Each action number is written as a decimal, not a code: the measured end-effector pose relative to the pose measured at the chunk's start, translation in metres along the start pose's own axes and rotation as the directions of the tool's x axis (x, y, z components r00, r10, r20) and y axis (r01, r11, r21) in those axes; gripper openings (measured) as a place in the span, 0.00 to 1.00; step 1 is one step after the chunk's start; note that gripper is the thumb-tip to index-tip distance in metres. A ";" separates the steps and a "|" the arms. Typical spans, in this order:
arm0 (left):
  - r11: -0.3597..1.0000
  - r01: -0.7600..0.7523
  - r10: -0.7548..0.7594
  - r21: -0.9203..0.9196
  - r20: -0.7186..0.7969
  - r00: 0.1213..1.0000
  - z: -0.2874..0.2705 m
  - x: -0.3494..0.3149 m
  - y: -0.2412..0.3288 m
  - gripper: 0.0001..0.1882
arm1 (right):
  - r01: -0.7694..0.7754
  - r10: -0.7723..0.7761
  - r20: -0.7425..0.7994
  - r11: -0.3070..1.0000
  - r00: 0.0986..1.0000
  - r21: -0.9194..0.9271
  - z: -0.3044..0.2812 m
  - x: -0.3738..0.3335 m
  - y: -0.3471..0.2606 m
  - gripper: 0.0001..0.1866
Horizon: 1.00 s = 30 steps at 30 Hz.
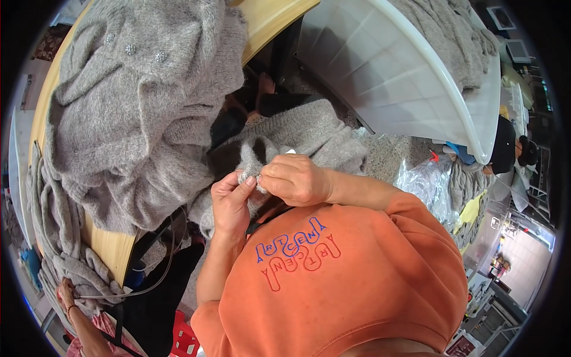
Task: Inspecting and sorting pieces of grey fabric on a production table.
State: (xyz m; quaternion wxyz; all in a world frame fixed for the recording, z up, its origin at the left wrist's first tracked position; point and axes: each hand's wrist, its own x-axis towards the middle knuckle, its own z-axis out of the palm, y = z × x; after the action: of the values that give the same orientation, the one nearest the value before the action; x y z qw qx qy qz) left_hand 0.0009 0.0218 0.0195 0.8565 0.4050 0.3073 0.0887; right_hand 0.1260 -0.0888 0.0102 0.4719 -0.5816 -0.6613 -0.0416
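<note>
A grey-brown knit garment (315,128) lies across my lap, with a fold of it raised between my hands. My left hand (231,202) is closed, its thumb and fingers pinching the edge of this fold. Right beside it, my right hand (295,179) is closed too, fingertips pressed on the same fold. A small sparkly button (258,183) shows between the two thumbs. Behind the right hand's knuckles a bit of something white peeks out; I cannot make out what it is. Whether the right fingers hold anything besides the knit is hidden.
On the wooden table (276,21) at left lies a heap of similar grey knits (143,113) with sparkly buttons. A large white plastic bin (380,71) with more knits stands at upper right. Clear plastic bags (425,187) lie right. Another person's hand (66,293) rests on knits at lower left.
</note>
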 end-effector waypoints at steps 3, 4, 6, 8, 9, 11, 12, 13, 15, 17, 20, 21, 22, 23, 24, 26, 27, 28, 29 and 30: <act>0.997 -0.053 0.055 0.047 -0.036 0.998 0.000 -0.002 -0.001 0.03 | -0.046 0.045 0.053 0.999 0.998 0.007 0.001 -0.003 0.001 0.10; 0.996 -0.063 0.065 0.068 -0.037 0.997 -0.001 -0.002 -0.001 0.03 | -0.036 0.035 0.054 0.999 0.998 0.011 0.001 -0.003 0.001 0.10; 0.994 -0.069 0.072 0.087 -0.040 0.997 -0.003 -0.003 -0.004 0.03 | -0.043 0.041 0.074 0.999 0.996 0.022 0.003 -0.003 0.001 0.10; 0.944 -0.153 0.187 0.291 -0.091 0.978 -0.004 -0.004 -0.008 0.02 | -0.095 0.088 0.088 0.993 0.992 0.075 0.005 -0.001 0.001 0.09; 0.945 -0.176 0.205 0.275 -0.078 0.976 -0.005 -0.005 -0.010 0.02 | -0.146 0.137 0.079 0.981 0.987 0.126 0.005 0.000 0.002 0.09; 0.885 -0.223 0.283 0.410 -0.091 0.955 -0.006 -0.008 -0.012 0.04 | -0.194 0.177 0.110 0.967 0.978 0.165 0.006 0.002 0.003 0.09; 0.889 -0.226 0.280 0.398 -0.084 0.956 -0.007 -0.009 -0.013 0.04 | -0.241 0.220 0.120 0.949 0.968 0.203 0.005 0.004 0.004 0.09; 0.845 -0.269 0.331 0.462 -0.057 0.942 -0.007 -0.010 -0.013 0.04 | -0.242 0.221 0.120 0.949 0.968 0.204 0.005 0.005 0.007 0.09; 0.794 -0.310 0.377 0.523 -0.023 0.926 -0.008 -0.011 -0.012 0.05 | -0.446 0.289 0.403 0.811 0.868 0.380 0.003 0.008 0.011 0.09; 0.663 -0.384 0.467 0.642 0.046 0.883 -0.008 -0.010 -0.011 0.06 | -0.531 0.350 0.444 0.750 0.825 0.395 0.001 0.008 0.012 0.09; 0.528 -0.435 0.535 0.730 0.111 0.837 -0.008 -0.009 -0.012 0.08 | -0.649 0.476 0.463 0.672 0.747 0.356 0.001 0.007 0.011 0.08; 0.518 -0.463 0.556 0.720 0.129 0.821 -0.008 -0.008 -0.013 0.08 | -0.651 0.482 0.463 0.680 0.744 0.337 0.002 0.006 0.010 0.07; 0.425 -0.496 0.597 0.758 0.177 0.783 -0.008 -0.007 -0.014 0.10 | -0.648 0.493 0.448 0.692 0.746 0.319 0.004 0.005 0.010 0.07; 0.344 -0.503 0.613 0.793 0.216 0.760 -0.008 -0.006 -0.015 0.12 | -0.654 0.493 0.459 0.688 0.739 0.315 0.006 0.004 0.010 0.07; 0.329 -0.524 0.628 0.785 0.233 0.743 -0.008 -0.005 -0.016 0.12 | -0.677 0.520 0.455 0.666 0.723 0.313 0.008 0.003 0.010 0.06; 0.165 -0.545 0.674 0.822 0.309 0.671 -0.009 -0.002 -0.017 0.15 | -0.698 0.547 0.449 0.645 0.706 0.311 0.011 0.000 0.010 0.05; 0.165 -0.545 0.675 0.822 0.308 0.670 -0.009 -0.001 -0.018 0.15 | -0.694 0.566 0.416 0.658 0.711 0.292 0.012 -0.001 0.010 0.04; 0.087 -0.548 0.694 0.832 0.344 0.633 -0.009 0.000 -0.019 0.16 | -0.690 0.584 0.379 0.671 0.718 0.274 0.013 -0.002 0.009 0.04; 0.024 -0.527 0.697 0.850 0.364 0.618 -0.010 0.000 -0.020 0.16 | -0.690 0.581 0.386 0.670 0.717 0.273 0.015 -0.003 0.009 0.04; 0.010 -0.544 0.710 0.839 0.377 0.595 -0.010 0.000 -0.021 0.16 | -0.676 0.588 0.352 0.700 0.728 0.231 0.017 -0.004 0.009 0.04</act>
State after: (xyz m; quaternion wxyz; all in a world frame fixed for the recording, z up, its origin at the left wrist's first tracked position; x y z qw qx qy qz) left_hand -0.0070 0.0140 -0.0011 0.3212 0.8835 0.1512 0.3057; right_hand 0.1227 -0.0783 -0.0066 0.4629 -0.6829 -0.4696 0.3143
